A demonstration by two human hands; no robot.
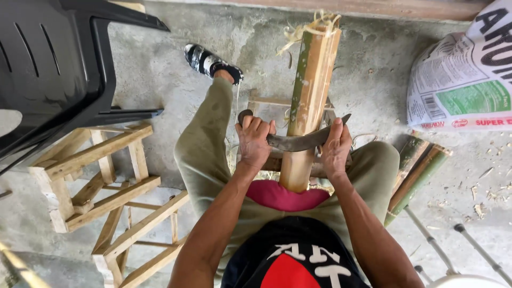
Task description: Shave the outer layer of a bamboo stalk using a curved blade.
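A long split bamboo piece leans away from me, its near end resting against a pink pad at my lap. A curved dark blade lies across the bamboo. My left hand grips the blade's handle end on the left. My right hand holds the blade's tip end on the right. Pale shavings curl at the bamboo's far end. My legs in olive trousers straddle a small wooden stand under the bamboo.
A black plastic chair stands at the upper left. Wooden frame stools sit on the left. A printed sack lies at the right, with more bamboo strips below it. Shavings litter the concrete floor.
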